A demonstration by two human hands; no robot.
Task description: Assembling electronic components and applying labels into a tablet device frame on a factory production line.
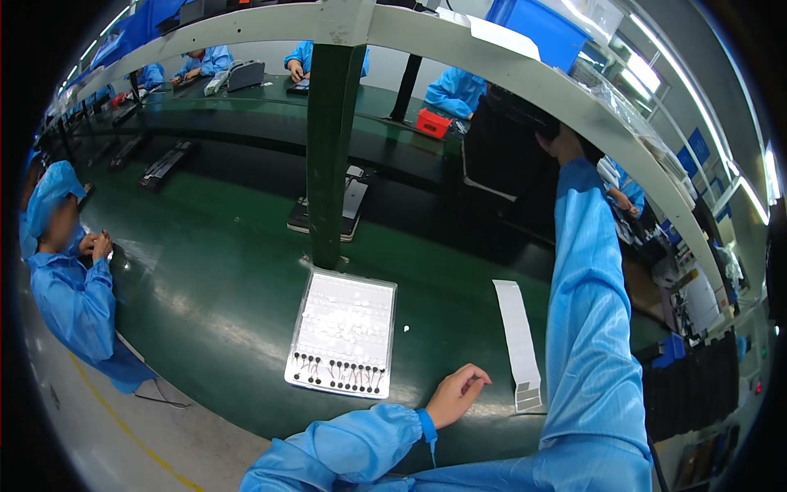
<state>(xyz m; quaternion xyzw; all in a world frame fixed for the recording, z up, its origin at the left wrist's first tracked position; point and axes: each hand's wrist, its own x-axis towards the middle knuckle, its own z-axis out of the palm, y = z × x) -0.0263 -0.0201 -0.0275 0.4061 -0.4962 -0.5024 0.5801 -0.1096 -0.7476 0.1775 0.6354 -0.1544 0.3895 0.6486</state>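
Resting left hand (456, 395) loosely curled, empty, on table (213, 287) | right hand (564, 144) raised, grip unclear

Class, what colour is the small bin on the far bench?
Red bin, seen in the head view.

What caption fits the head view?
Left hand rests beside a parts tray on the green table; right hand reaches up.

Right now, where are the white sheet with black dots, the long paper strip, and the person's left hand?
White sheet with black dots (344, 332): head view, on its pale middle area.
Long paper strip (516, 336): head view, midway along its length.
Left hand (456, 395): head view, on the back of the hand.
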